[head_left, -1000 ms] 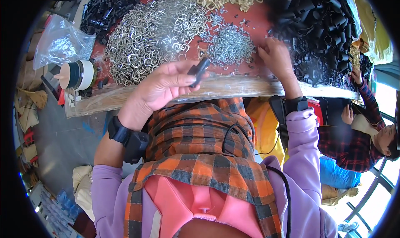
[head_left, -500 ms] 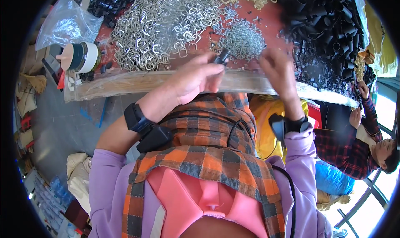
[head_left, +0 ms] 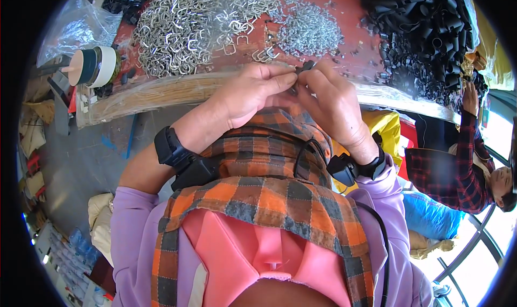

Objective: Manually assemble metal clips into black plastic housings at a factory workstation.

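Observation:
My left hand [head_left: 250, 94] pinches a small black plastic part [head_left: 306, 66] between thumb and fingers, just over the table's front edge. My right hand [head_left: 334, 102] is closed, its fingertips bunched against that same part. Whatever sits between the right fingertips is hidden. Past the hands lies a heap of tiny silver metal pieces [head_left: 309, 31], too small to name surely. To its left spreads a big pile of U-shaped silver metal loops [head_left: 175, 32], with a few loose ones close to my left fingers.
Black tube-shaped pieces [head_left: 431, 32] are heaped on the right of the red tabletop [head_left: 353, 43]. A wooden front edge [head_left: 167, 92] wrapped in clear plastic runs before me. Round rolls [head_left: 94, 67] and a clear bag [head_left: 81, 27] lie left. A co-worker in a checked shirt [head_left: 439, 170] reaches in at right.
My right hand has moved left and down from beside the tiny silver pieces to meet my left hand at the black part. The co-worker's arm has reached farther toward the table.

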A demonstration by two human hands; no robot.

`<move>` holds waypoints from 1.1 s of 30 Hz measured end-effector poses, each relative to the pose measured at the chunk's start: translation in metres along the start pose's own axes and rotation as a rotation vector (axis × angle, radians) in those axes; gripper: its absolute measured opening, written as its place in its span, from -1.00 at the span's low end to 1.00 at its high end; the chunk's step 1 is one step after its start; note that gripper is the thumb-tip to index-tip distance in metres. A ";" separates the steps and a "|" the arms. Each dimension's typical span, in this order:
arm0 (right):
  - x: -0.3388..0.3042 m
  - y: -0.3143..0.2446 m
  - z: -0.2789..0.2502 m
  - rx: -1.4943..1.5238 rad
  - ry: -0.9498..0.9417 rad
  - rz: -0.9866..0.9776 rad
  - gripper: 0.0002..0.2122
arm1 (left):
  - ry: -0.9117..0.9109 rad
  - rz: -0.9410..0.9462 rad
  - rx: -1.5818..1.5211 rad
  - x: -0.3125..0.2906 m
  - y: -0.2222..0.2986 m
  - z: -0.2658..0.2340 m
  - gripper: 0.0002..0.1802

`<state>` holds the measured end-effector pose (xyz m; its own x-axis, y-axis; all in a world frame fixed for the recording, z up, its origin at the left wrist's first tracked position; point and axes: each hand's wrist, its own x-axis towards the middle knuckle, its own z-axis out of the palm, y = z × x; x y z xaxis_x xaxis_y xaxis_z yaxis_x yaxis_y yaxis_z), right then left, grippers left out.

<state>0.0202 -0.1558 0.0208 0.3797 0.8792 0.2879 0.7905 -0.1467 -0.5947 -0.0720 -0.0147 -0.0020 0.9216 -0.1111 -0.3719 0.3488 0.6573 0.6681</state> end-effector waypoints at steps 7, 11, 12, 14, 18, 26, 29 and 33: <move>0.003 -0.002 -0.001 0.088 -0.108 0.106 -0.92 | 0.049 -0.033 0.029 -0.003 -0.002 0.003 -0.71; 0.002 -0.003 0.001 0.169 -0.080 0.177 -0.93 | 0.045 -0.047 -0.005 -0.002 -0.003 -0.001 -0.72; 0.001 -0.002 0.003 0.200 -0.065 0.187 -0.93 | 0.035 -0.060 -0.023 -0.002 -0.003 -0.002 -0.72; -0.001 0.000 0.003 0.232 -0.046 0.197 -0.93 | 0.017 -0.072 -0.065 -0.001 -0.003 -0.002 -0.74; -0.010 0.010 -0.006 0.352 0.013 0.243 -0.91 | -0.035 -0.098 -0.172 0.000 0.001 -0.002 -0.77; -0.026 0.018 -0.024 0.117 0.013 -0.012 -0.79 | -0.036 -0.156 -0.204 0.011 -0.001 0.003 -0.77; -0.025 0.018 -0.024 -0.047 -0.084 -0.112 -0.76 | -0.047 -0.167 -0.186 0.013 -0.002 0.006 -0.75; -0.024 0.019 -0.019 0.016 -0.042 -0.063 -0.72 | -0.051 -0.192 -0.161 0.014 0.000 0.007 -0.72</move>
<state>0.0354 -0.1884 0.0169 0.3091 0.9046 0.2935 0.8043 -0.0839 -0.5883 -0.0576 -0.0214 -0.0024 0.8498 -0.2800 -0.4467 0.4905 0.7304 0.4753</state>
